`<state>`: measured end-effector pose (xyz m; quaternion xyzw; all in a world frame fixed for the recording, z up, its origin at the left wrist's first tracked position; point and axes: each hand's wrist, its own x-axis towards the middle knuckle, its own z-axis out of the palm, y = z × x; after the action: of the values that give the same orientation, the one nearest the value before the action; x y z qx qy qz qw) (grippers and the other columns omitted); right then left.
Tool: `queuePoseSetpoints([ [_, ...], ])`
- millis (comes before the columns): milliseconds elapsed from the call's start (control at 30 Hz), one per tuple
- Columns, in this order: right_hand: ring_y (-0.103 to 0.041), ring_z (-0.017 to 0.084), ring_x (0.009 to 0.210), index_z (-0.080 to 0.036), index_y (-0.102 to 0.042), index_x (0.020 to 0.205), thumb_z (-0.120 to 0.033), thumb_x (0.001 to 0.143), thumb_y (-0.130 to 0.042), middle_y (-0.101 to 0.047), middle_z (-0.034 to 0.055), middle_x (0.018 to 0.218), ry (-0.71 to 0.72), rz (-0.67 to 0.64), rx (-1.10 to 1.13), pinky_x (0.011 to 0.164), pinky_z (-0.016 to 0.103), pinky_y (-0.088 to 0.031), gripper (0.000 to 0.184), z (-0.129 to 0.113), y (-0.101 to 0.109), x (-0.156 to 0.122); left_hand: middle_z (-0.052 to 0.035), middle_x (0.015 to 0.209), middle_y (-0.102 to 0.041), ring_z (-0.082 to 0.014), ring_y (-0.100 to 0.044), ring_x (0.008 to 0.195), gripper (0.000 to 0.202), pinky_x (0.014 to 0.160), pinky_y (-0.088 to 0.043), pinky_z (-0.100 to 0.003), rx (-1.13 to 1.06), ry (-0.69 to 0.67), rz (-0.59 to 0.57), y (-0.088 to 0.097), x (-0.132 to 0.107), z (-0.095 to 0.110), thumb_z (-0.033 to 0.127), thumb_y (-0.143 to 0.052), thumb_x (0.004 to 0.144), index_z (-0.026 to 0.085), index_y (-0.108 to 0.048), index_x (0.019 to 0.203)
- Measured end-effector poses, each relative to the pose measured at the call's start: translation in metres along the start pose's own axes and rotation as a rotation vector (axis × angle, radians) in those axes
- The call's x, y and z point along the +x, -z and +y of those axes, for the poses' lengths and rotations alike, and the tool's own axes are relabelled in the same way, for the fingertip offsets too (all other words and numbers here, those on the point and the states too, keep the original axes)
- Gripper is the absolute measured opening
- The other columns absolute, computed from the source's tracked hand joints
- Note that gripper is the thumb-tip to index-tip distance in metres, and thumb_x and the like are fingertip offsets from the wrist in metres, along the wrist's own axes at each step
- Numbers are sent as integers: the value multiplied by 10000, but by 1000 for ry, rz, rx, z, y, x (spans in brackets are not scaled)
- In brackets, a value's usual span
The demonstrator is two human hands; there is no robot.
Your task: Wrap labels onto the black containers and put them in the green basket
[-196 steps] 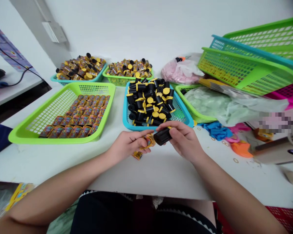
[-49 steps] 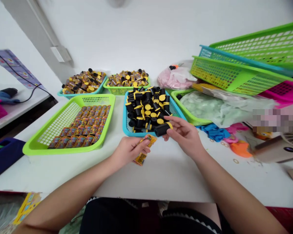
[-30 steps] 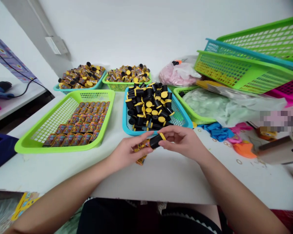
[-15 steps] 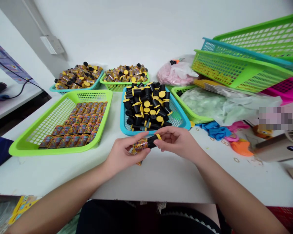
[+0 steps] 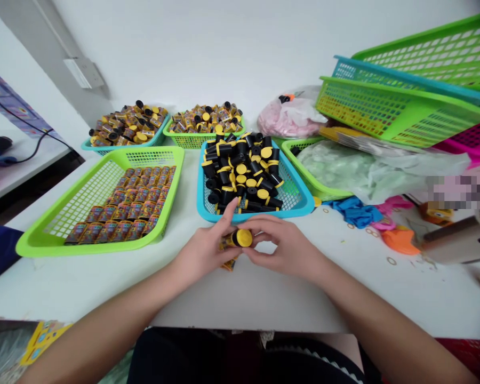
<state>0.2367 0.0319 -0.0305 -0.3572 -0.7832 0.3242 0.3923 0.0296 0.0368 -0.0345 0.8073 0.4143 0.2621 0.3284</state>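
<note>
My left hand [image 5: 206,246] is closed around a small black canister [image 5: 236,238] with a colourful printed label, one finger pointing up. Its round yellow cap [image 5: 244,238] faces towards me. Curled on the other side, my right hand [image 5: 282,242] has its thumb and fingertips at the cap end, with a gap inside the curl. Beneath the hands, orange-yellow printed labels [image 5: 229,264] lie on the white table [image 5: 256,298], partly hidden. Just beyond stands a blue basket [image 5: 220,217] heaped with plain black, yellow-capped canisters [image 5: 244,170].
At the left, a green basket [image 5: 36,246] holds rows of labelled canisters [image 5: 124,210]. Two more heaped baskets [image 5: 124,125] stand by the wall. On the right are stacked baskets [image 5: 384,109], plastic bags [image 5: 344,168], balloons [image 5: 354,210] and a fan [image 5: 460,240].
The canister has turned so its yellow cap faces me, with its black side now mostly covered. My left finger has lifted upwards, and my right hand has shifted slightly lower.
</note>
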Motion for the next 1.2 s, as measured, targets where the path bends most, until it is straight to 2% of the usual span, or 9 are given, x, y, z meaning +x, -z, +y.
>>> queuePoseSetpoints([
  [233, -645, 117, 522, -190, -702, 778, -336, 681, -767, -693, -8, 627, -293, 78, -28, 504, 225, -575, 187, -5, -3, 1, -20, 1142, -702, -163, -687, 927, 906, 824, -563, -294, 261, -257, 126, -11, -2, -11, 198, -544, 926, 347, 102, 1544],
  [533, -660, 145, 489, -186, -679, 692, -292, 656, -778, -677, -14, 529, -648, 83, 213, 477, 234, -545, 150, -16, -10, 6, -82, 1016, -692, -214, -659, 967, 832, 894, -536, -426, 555, -520, 235, -19, -4, -18, 118, -462, 955, 243, 94, 1561],
  [600, -669, 154, 516, -190, -677, 697, -343, 708, -755, -683, -10, 560, -567, 120, 104, 514, 255, -565, 172, -14, -13, 3, -67, 992, -696, -220, -669, 954, 839, 886, -540, -431, 565, -506, 237, -19, -4, -16, 117, -480, 944, 269, 64, 1564],
  [667, -695, 168, 611, -205, -699, 816, -391, 781, -711, -731, 16, 731, -369, 209, -53, 598, 293, -599, 190, -10, -17, -1, -34, 980, -715, -195, -691, 868, 890, 822, -566, -365, 443, -382, 254, -18, -3, -12, 160, -535, 929, 310, 76, 1558],
  [733, -715, 184, 779, -242, -678, 1028, -388, 845, -668, -738, 44, 973, -101, 295, -189, 735, 332, -617, 235, -6, -19, -3, 0, 935, -737, -155, -697, 749, 997, 728, -576, -278, 159, -170, 266, -15, -2, -4, 220, -615, 889, 302, 131, 1546],
  [800, -696, 204, 970, -263, -586, 1209, -370, 869, -661, -698, 70, 1133, 170, 286, -286, 870, 364, -599, 364, -4, -19, -4, 28, 831, -742, -129, -685, 650, 1118, 662, -574, -240, -204, 15, 260, -12, 1, 4, 260, -674, 843, 258, 213, 1524],
  [900, -626, 233, 1138, -221, -468, 1318, -321, 859, -682, -656, 112, 1191, 434, 186, -426, 965, 390, -561, 516, -4, -20, -4, 70, 709, -710, -120, -671, 589, 1233, 638, -584, -258, -609, 105, 245, -8, 4, 11, 285, -730, 790, 233, 280, 1495],
  [1033, -606, 245, 1114, -183, -434, 1313, -131, 843, -606, -621, 134, 1164, 454, 221, -563, 943, 415, -560, 503, -5, -28, -4, 90, 657, -691, -115, -657, 557, 1314, 604, -582, -250, -774, 118, 233, -8, 3, 17, 282, -786, 731, 247, 282, 1494],
  [1200, -604, 236, 1056, -159, -467, 1251, -106, 821, -568, -605, 132, 1099, 428, 292, -536, 896, 412, -572, 445, -8, -34, -7, 57, 705, -729, -126, -662, 543, 1359, 560, -574, -242, -806, 149, 249, -9, -1, 25, 222, -817, 713, 283, 301, 1483],
])
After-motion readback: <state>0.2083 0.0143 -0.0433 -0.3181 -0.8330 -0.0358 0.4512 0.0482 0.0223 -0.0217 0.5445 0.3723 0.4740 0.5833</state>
